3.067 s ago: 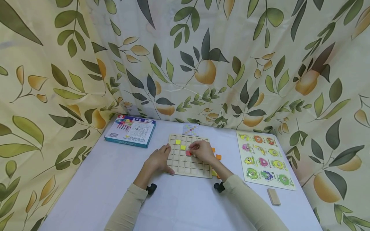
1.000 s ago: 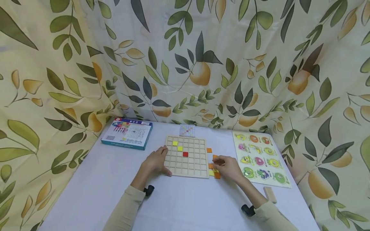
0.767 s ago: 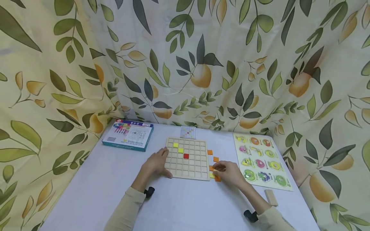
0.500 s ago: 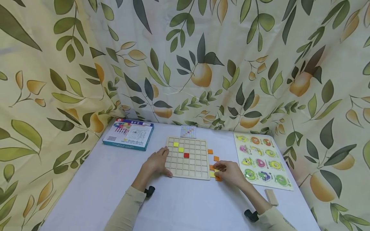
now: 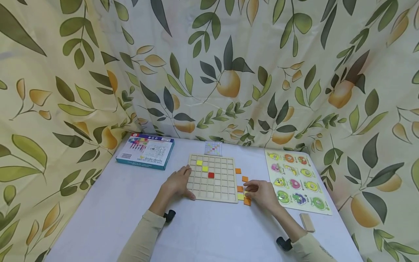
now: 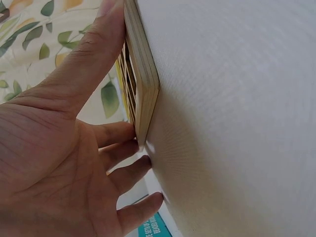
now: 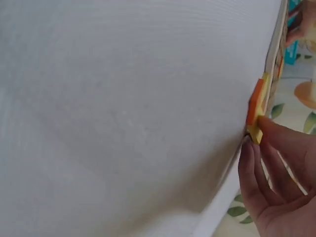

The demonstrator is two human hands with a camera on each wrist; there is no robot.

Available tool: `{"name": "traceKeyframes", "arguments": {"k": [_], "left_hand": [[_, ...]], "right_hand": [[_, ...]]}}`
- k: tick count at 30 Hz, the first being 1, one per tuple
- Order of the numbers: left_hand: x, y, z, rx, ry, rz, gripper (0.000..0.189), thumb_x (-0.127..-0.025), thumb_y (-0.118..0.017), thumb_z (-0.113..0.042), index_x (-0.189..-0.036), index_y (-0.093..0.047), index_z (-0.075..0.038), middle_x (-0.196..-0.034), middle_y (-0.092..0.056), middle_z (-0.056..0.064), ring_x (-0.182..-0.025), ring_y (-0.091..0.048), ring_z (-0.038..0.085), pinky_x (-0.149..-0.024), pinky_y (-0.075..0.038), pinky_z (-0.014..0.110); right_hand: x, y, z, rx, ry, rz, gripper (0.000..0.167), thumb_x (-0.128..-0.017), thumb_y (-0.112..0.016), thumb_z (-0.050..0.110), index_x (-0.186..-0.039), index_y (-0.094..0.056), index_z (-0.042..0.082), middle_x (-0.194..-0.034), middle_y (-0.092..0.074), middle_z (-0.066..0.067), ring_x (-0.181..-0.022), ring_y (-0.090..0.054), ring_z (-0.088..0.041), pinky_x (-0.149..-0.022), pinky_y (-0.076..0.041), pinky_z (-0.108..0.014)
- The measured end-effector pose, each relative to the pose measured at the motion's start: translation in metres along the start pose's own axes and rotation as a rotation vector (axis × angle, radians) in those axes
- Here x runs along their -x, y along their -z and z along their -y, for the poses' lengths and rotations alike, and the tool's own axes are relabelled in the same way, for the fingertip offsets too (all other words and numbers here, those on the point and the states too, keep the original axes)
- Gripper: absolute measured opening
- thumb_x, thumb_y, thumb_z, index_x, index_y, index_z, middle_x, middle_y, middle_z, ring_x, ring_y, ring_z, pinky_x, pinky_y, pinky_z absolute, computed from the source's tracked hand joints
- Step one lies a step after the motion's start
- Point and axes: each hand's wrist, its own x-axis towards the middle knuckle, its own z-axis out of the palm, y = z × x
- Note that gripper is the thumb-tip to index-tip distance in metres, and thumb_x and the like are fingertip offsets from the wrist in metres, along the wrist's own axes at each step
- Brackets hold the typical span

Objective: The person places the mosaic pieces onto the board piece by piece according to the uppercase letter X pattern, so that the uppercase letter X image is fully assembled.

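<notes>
My left hand (image 5: 178, 183) rests at the left side of a wooden grid board (image 5: 212, 193). In the left wrist view its thumb lies along the board's edge (image 6: 145, 74), with the fingers spread by the corner. On the board, two yellow tiles (image 5: 199, 163) and a red tile (image 5: 211, 175) sit in a diagonal line. My right hand (image 5: 263, 193) is just right of the board and pinches a yellow tile (image 7: 256, 132) between thumb and finger, mostly hidden in the head view. Beside it lie several orange tiles (image 5: 247, 201) and another yellow tile (image 5: 240, 196).
Behind the board lies a small pattern card (image 5: 213, 148). A flat teal-edged box (image 5: 145, 151) is at the back left. On the right are a fruit picture board (image 5: 296, 182) and a small wooden block (image 5: 307, 222). A leaf-print curtain (image 5: 209, 72) surrounds the white table (image 5: 203, 233).
My right hand has left the red tile, which now lies in the grid, and moved right to the loose tiles, where it pinches a yellow one. The left hand stays by the board.
</notes>
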Motion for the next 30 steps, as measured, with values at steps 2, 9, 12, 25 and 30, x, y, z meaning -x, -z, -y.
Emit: {"name": "traceKeyframes", "arguments": {"k": [2, 9, 12, 25, 30], "left_hand": [[0.000, 0.000, 0.000, 0.002, -0.001, 0.000, 0.130, -0.066, -0.096, -0.054, -0.164, -0.028, -0.001, -0.172, -0.022, 0.016, -0.157, -0.025, 0.033, -0.127, -0.025, 0.053], [0.000, -0.001, 0.001, 0.005, 0.003, 0.009, 0.130, -0.067, -0.096, -0.054, -0.164, -0.027, -0.002, -0.172, -0.021, 0.016, -0.157, -0.025, 0.033, -0.128, -0.024, 0.052], [-0.001, -0.001, 0.001, -0.001, 0.009, 0.011, 0.130, -0.067, -0.095, -0.055, -0.164, -0.027, -0.002, -0.172, -0.020, 0.015, -0.157, -0.024, 0.033, -0.128, -0.024, 0.052], [-0.001, 0.000, 0.001, 0.011, 0.017, 0.011, 0.129, -0.067, -0.096, -0.053, -0.164, -0.026, -0.003, -0.172, -0.020, 0.015, -0.157, -0.024, 0.033, -0.128, -0.024, 0.053], [-0.002, 0.000, 0.001, 0.011, 0.020, 0.008, 0.130, -0.067, -0.096, -0.053, -0.165, -0.026, -0.003, -0.173, -0.020, 0.015, -0.158, -0.024, 0.033, -0.128, -0.024, 0.053]], "right_hand": [[0.000, 0.003, 0.001, -0.022, 0.003, 0.011, 0.028, -0.080, -0.087, -0.002, -0.106, -0.080, 0.008, -0.087, -0.078, 0.000, -0.078, -0.073, -0.012, -0.070, -0.059, -0.021], [-0.006, 0.015, 0.004, -0.108, 0.014, 0.015, 0.025, -0.084, -0.084, -0.002, -0.108, -0.078, 0.003, -0.088, -0.078, -0.002, -0.080, -0.075, -0.015, -0.072, -0.060, -0.020], [-0.015, 0.014, 0.003, -0.167, 0.032, 0.020, 0.026, -0.085, -0.084, -0.001, -0.110, -0.078, 0.002, -0.092, -0.079, -0.005, -0.083, -0.077, -0.017, -0.074, -0.061, -0.020], [-0.044, -0.008, 0.017, -0.265, -0.003, 0.052, 0.027, -0.085, -0.085, 0.002, -0.111, -0.077, 0.002, -0.093, -0.080, -0.005, -0.085, -0.077, -0.018, -0.075, -0.061, -0.021], [-0.051, -0.017, 0.026, -0.287, 0.005, 0.074, 0.027, -0.086, -0.084, 0.001, -0.112, -0.076, 0.000, -0.093, -0.079, -0.006, -0.086, -0.077, -0.020, -0.071, -0.063, -0.024]]}}
